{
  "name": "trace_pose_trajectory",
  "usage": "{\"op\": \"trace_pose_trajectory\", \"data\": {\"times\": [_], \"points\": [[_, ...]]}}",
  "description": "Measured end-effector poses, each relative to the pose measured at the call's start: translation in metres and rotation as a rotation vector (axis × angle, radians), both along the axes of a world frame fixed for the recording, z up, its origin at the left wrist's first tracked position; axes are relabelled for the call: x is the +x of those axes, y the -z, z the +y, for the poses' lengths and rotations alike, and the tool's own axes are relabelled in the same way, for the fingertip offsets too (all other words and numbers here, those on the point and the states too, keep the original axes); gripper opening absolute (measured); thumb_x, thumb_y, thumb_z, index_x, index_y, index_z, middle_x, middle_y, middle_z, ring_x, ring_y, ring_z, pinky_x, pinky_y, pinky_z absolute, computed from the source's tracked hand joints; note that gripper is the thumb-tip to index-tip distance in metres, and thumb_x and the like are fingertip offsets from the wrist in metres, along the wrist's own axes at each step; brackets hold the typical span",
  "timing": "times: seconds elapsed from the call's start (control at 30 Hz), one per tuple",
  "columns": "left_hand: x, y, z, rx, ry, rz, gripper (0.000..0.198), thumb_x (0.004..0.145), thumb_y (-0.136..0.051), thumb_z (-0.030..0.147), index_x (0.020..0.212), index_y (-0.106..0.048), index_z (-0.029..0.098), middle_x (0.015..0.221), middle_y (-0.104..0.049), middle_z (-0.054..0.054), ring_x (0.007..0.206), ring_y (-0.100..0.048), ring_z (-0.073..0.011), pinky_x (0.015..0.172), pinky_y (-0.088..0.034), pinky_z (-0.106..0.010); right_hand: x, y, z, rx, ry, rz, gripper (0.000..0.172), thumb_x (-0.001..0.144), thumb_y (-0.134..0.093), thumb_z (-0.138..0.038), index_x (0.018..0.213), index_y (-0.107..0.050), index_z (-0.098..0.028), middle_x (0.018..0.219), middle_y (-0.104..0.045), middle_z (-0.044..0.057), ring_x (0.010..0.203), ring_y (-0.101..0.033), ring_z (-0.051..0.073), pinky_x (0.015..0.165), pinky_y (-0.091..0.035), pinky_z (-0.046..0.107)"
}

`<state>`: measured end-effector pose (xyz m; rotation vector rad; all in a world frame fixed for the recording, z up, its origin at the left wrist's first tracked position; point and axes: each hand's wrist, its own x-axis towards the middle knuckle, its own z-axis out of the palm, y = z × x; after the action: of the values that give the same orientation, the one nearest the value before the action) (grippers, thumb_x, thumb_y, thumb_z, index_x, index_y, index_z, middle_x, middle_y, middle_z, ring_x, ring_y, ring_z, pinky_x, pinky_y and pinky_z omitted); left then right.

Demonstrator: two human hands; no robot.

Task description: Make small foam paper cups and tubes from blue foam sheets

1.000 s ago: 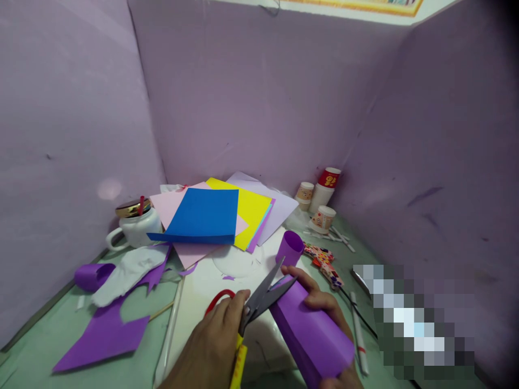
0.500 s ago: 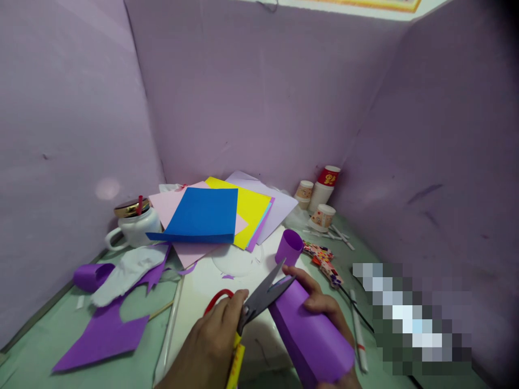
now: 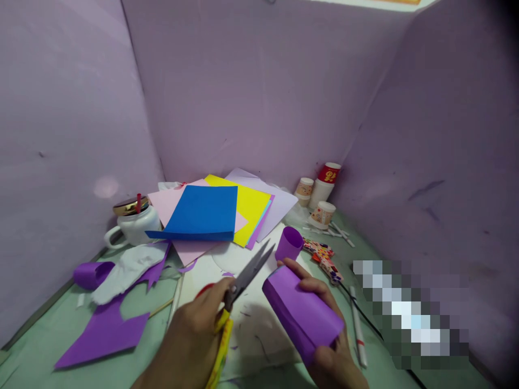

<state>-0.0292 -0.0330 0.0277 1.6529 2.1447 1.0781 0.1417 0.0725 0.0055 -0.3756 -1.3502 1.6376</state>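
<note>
Left hand: the person's left hand [image 3: 190, 329] comes in from the bottom edge, fingers closed around the handles of red-and-yellow-handled metal scissors [image 3: 229, 302].
Blades: pointing up and away, nearly together with a thin gap at the tips, apart from the paper in the other hand.
Right hand: the right hand [image 3: 340, 351] is clamped on a rolled purple paper tube [image 3: 300, 308], thumb at its near end, fingers along its far side.
Tube in hand: tilted above a white board [image 3: 251, 335] with dark marks and small purple scraps, right of the scissors.
Green tabletop [image 3: 40, 346], left: a cut purple paper sheet [image 3: 101, 337] with a curved notch; a thin wooden stick [image 3: 162, 308] touches its edge.
Green tabletop, right: a white stick with a red band [image 3: 357, 329].
White glove-like cloth [image 3: 130, 270]: beside a curled purple paper strip [image 3: 93, 275].
Second purple tube [image 3: 288, 246]: upright, just beyond the right hand, beside a floral-patterned tool [image 3: 324, 262].
White mug with gold lid [image 3: 138, 224]: far left.
Paper stack: blue sheet [image 3: 205, 210] over yellow sheet [image 3: 253, 205] and pink sheets.
Paper cups [image 3: 324, 213]: far right, near the lavender wall [image 3: 251, 97].
</note>
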Motion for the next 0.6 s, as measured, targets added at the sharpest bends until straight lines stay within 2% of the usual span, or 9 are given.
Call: {"op": "trace_pose_trajectory", "data": {"times": [0.07,0.17,0.27,0.33,0.4,0.5,0.6], "points": [[-0.009,-0.008,0.001,-0.121,-0.157,0.076,0.040,0.082,-0.040,0.025,0.119,-0.056,0.027,0.097,-0.071,-0.005,0.083,-0.068,-0.0225,0.066,-0.050,-0.031,-0.001,-0.003,0.003,-0.070,-0.041,0.014,0.058,0.056,-0.080,-0.055,0.106,-0.063,-0.030,0.142,-0.047,0.010,0.122,-0.049,0.038,0.091,-0.048,0.047],[-0.024,-0.016,0.006,-0.404,-0.347,0.215,0.044,0.081,-0.040,0.027,0.122,-0.056,0.026,0.102,-0.071,-0.008,0.087,-0.067,-0.0302,0.065,-0.047,-0.037,-0.001,-0.006,0.012,-0.138,-0.105,-0.029,0.066,0.056,-0.078,-0.054,0.113,-0.061,-0.025,0.133,-0.054,0.013,0.111,-0.057,0.035,0.087,-0.050,0.045],[-0.037,-0.016,0.010,-0.555,-0.349,0.266,0.042,0.080,-0.043,0.028,0.120,-0.057,0.023,0.103,-0.072,-0.011,0.090,-0.066,-0.0330,0.067,-0.047,-0.039,0.000,-0.010,0.024,-0.163,-0.174,-0.241,0.068,0.058,-0.077,-0.055,0.114,-0.060,-0.022,0.118,-0.061,0.013,0.094,-0.062,0.029,0.075,-0.053,0.041],[-0.045,-0.014,0.012,-0.565,-0.315,0.277,0.040,0.081,-0.044,0.031,0.117,-0.058,0.022,0.105,-0.071,-0.011,0.095,-0.065,-0.0323,0.073,-0.047,-0.040,-0.001,-0.015,0.031,-0.134,-0.185,-0.444,0.065,0.058,-0.077,-0.056,0.110,-0.060,-0.020,0.108,-0.063,0.011,0.086,-0.062,0.026,0.069,-0.052,0.038],[-0.050,-0.012,0.011,-0.565,-0.303,0.300,0.044,0.082,-0.045,0.035,0.122,-0.056,0.021,0.115,-0.067,-0.013,0.105,-0.062,-0.0332,0.081,-0.046,-0.042,-0.003,-0.020,0.037,-0.087,-0.138,-0.620,0.060,0.059,-0.076,-0.058,0.104,-0.062,-0.019,0.099,-0.064,0.008,0.080,-0.061,0.023,0.067,-0.051,0.037],[-0.052,-0.012,0.007,-0.535,-0.329,0.351,0.050,0.083,-0.045,0.038,0.127,-0.053,0.017,0.122,-0.061,-0.017,0.112,-0.056,-0.0388,0.086,-0.045,-0.050,-0.008,-0.025,0.045,-0.090,-0.165,-0.757,0.052,0.068,-0.067,-0.065,0.094,-0.064,-0.020,0.087,-0.065,0.007,0.072,-0.060,0.022,0.060,-0.049,0.035],[-0.039,-0.013,0.008,-0.245,-0.312,0.374,0.050,0.083,-0.047,0.039,0.125,-0.054,0.013,0.121,-0.060,-0.017,0.113,-0.054,-0.0371,0.092,-0.044,-0.052,-0.012,-0.026,0.054,-0.056,-0.160,-0.795,0.052,0.071,-0.059,-0.071,0.083,-0.064,-0.021,0.077,-0.063,0.007,0.063,-0.056,0.019,0.050,-0.045,0.032]]}}
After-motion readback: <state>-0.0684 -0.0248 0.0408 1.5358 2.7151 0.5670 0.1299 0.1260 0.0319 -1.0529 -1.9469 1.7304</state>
